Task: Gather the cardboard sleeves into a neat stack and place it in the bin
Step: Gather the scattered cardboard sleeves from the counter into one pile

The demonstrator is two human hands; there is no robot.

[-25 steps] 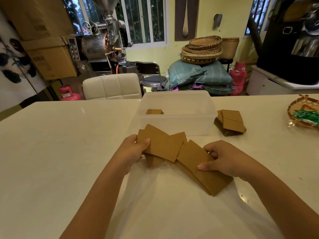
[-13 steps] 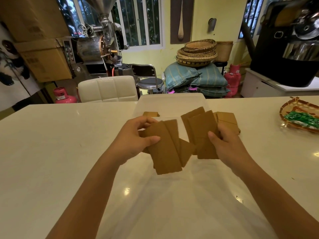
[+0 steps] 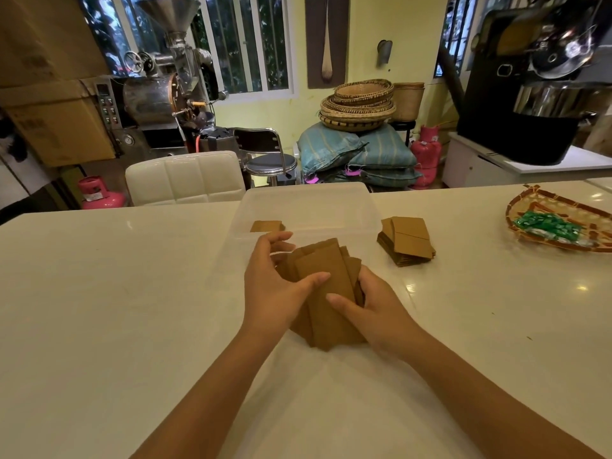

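Observation:
Several brown cardboard sleeves point(image 3: 326, 283) are bunched into one uneven stack, held above the white table point(image 3: 116, 309) just in front of the clear plastic bin point(image 3: 306, 203). My left hand point(image 3: 271, 289) grips the stack's left side with the thumb across its face. My right hand point(image 3: 374, 309) holds its right side and lower edge. A few sleeves stick out at the back and bottom left of the stack. One sleeve point(image 3: 266, 225) lies inside the bin at its left. A second pile of sleeves point(image 3: 406, 240) lies on the table to the right of the bin.
A woven tray point(image 3: 530, 207) with green packets sits at the table's right edge. Beyond the table stand a white padded chair point(image 3: 185, 177), a stool, a roasting machine, sacks topped with baskets, and pink gas cylinders.
Both hands lifted the spread sleeves off the table and brought their two bunches together into one stack in front of the bin.

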